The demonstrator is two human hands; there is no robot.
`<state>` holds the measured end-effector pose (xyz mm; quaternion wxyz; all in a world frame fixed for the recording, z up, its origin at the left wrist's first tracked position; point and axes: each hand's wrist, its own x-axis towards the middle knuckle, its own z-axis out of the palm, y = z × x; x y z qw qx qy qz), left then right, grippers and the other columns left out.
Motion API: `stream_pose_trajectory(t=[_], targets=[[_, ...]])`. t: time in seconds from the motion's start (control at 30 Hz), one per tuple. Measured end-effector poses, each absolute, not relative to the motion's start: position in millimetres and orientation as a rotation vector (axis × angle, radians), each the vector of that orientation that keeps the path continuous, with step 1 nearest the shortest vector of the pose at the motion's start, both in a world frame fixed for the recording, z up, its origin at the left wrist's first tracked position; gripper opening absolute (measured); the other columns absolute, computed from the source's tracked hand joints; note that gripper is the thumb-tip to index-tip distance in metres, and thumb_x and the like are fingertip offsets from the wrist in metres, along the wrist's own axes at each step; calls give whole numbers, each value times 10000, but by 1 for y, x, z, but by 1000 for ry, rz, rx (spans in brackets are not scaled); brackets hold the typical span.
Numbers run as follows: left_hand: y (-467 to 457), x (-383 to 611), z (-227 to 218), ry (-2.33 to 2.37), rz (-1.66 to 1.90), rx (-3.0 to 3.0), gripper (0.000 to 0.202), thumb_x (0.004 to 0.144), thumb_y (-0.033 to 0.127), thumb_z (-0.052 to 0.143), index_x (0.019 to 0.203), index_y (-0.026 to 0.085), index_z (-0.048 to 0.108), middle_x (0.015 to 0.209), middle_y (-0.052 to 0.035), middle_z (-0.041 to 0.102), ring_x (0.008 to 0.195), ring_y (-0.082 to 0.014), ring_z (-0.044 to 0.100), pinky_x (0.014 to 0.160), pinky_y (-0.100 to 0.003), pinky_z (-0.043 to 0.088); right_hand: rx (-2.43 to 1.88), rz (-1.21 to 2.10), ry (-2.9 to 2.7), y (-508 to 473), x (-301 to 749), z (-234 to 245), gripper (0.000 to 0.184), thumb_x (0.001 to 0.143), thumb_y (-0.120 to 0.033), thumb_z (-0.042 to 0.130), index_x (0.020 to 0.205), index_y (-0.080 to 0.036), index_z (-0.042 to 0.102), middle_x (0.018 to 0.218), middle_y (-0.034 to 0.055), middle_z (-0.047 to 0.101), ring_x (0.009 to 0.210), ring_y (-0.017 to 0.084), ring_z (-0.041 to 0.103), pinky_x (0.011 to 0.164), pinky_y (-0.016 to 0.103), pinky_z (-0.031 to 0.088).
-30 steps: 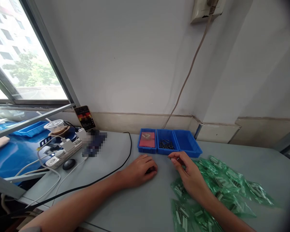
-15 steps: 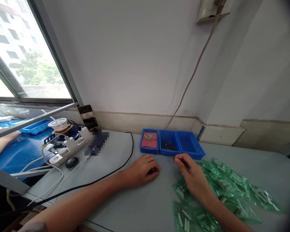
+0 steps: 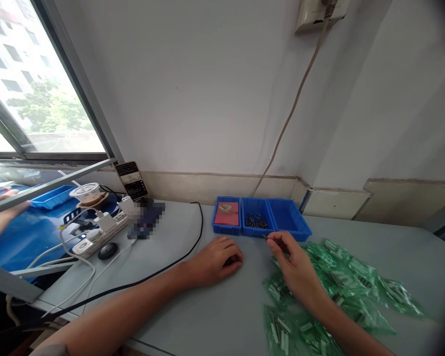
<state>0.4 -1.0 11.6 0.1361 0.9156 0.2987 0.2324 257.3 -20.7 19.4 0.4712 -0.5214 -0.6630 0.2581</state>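
Observation:
My right hand pinches a small screw between thumb and forefinger, just in front of the blue bins. Its thin metal tip points left. My left hand rests on the table with its fingers curled; what lies within them, if anything, is hidden in shadow. The middle blue bin holds many small dark metal screws. A red card with a small clear bag on it lies in the left blue bin. Nothing shows inside the right blue bin.
Several green plastic bags of small parts lie under and beside my right forearm. A black cable crosses the table at left, near a power strip, a black mouse and a propped phone. Another person's arm shows far left.
The whole view has shifted slightly, with things appearing a little further left. Both hands keep nearly the same place over the table, and the right still pinches the screw.

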Motion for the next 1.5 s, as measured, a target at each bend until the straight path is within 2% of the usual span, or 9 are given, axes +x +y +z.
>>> stream_pose_trajectory(t=[0.27, 0.5, 0.73, 0.83, 0.93, 1.13, 1.5], targets=[[1, 0, 11, 843, 660, 2666, 53, 1054, 233, 598, 1041, 196, 634, 1001, -51, 663, 939, -204, 579, 904, -323, 453, -1243, 853, -1505, -25, 256, 28, 384, 996, -607, 589, 930, -240, 681, 828, 23, 626, 785, 214, 560, 712, 315, 458], [0, 0, 10, 854, 657, 2657, 57, 1056, 236, 602, 1041, 195, 639, 981, -48, 659, 940, -207, 573, 891, -319, 452, -1108, 1148, -1334, -23, 252, 29, 429, 945, -660, 671, 1001, -236, 691, 877, 19, 610, 686, 165, 478, 625, 296, 416], [0, 0, 10, 859, 658, 2655, 47, 1056, 232, 602, 1045, 199, 635, 989, -45, 656, 952, -206, 568, 894, -318, 451, -1112, 1108, -1378, -22, 256, 21, 359, 987, -607, 652, 1043, -253, 671, 899, 6, 609, 716, 165, 512, 700, 308, 447], [0, -1, 10, 859, 660, 2657, 45, 1055, 230, 603, 1050, 199, 635, 993, -47, 656, 952, -207, 569, 897, -318, 448, -1122, 1073, -1397, -22, 257, 22, 350, 990, -598, 648, 1035, -251, 660, 848, -5, 586, 727, 173, 524, 708, 306, 450], [0, -1, 11, 853, 655, 2660, 54, 1059, 235, 596, 1050, 199, 636, 990, -49, 658, 948, -207, 573, 895, -318, 448, -1144, 1046, -1423, -23, 256, 25, 326, 990, -580, 651, 1025, -255, 658, 781, -19, 557, 724, 177, 527, 701, 298, 454], [0, 0, 11, 858, 652, 2666, 56, 1056, 234, 600, 1039, 197, 637, 965, -44, 649, 923, -202, 566, 875, -315, 445, -1156, 1004, -1467, -23, 256, 27, 302, 964, -549, 677, 973, -247, 683, 819, -8, 575, 709, 172, 513, 638, 283, 446], [-1, 0, 14, 853, 646, 2653, 42, 1054, 231, 604, 1045, 203, 635, 998, -47, 664, 953, -206, 581, 891, -317, 449, -1232, 915, -1495, -22, 257, 24, 322, 938, -557, 694, 970, -238, 725, 825, 14, 645, 709, 188, 518, 643, 300, 429]])
